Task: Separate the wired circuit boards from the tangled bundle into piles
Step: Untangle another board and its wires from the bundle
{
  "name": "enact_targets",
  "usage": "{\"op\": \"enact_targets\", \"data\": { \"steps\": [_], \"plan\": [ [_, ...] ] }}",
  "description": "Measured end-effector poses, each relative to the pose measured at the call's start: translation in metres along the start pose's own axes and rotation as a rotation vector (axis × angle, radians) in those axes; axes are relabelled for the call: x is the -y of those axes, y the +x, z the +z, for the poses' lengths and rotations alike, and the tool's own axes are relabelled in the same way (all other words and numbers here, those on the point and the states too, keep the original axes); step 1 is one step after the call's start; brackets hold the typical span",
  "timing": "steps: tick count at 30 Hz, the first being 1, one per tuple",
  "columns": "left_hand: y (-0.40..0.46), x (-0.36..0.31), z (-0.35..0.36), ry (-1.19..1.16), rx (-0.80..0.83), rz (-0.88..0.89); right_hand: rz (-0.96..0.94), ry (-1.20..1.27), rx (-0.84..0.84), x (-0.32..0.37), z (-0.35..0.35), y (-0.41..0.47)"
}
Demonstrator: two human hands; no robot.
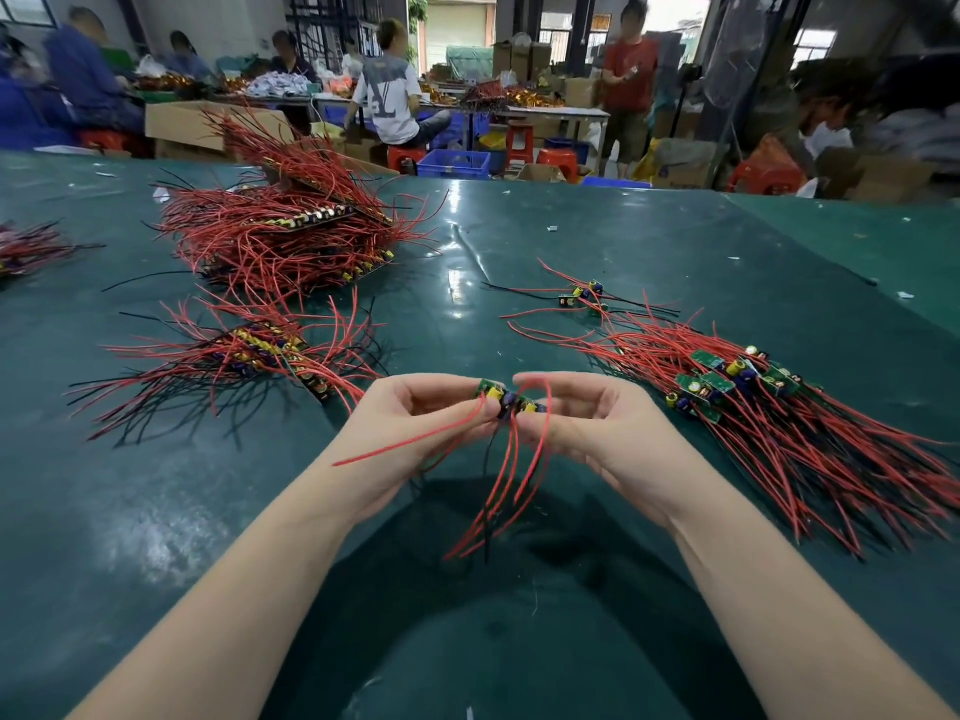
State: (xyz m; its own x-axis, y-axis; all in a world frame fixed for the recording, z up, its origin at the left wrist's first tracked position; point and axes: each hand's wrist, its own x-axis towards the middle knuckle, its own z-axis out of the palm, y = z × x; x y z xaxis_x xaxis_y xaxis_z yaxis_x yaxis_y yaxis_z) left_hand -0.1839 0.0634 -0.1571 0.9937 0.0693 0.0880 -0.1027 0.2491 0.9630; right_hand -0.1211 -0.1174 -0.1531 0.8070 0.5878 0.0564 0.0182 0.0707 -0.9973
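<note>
Between my hands is a small cluster of green circuit boards [508, 402] with yellow and blue parts, its red and black wires [511, 485] hanging toward me. My left hand [415, 423] pinches the cluster's left end and my right hand [587, 423] pinches its right end, above the table. A large tangled bundle [280, 226] of boards and red wires lies at the far left. A smaller bundle [249, 356] lies nearer, left of my hands. To the right is a pile of separated boards [727, 387] with wires fanned out.
Work happens on a dark green table [519, 262]. A few loose boards [584, 296] lie in the middle right. Another wire bunch [26, 249] sits at the left edge. Beyond the table are seated and standing people, cardboard boxes, red stools and blue crates [453, 163].
</note>
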Motion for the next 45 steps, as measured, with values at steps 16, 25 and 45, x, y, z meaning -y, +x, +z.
{"op": "enact_targets", "data": {
  "steps": [16,25,45],
  "plan": [
    [-0.007,-0.006,0.0,0.129,0.01,0.092,-0.034,0.048,0.063,0.002,-0.004,-0.003],
    [-0.009,-0.008,-0.001,0.106,0.086,0.023,-0.034,0.039,0.169,0.005,-0.01,-0.006],
    [0.004,-0.016,-0.001,-0.29,-0.286,0.055,0.028,-0.012,-0.16,-0.003,-0.002,0.003]
  ]
}}
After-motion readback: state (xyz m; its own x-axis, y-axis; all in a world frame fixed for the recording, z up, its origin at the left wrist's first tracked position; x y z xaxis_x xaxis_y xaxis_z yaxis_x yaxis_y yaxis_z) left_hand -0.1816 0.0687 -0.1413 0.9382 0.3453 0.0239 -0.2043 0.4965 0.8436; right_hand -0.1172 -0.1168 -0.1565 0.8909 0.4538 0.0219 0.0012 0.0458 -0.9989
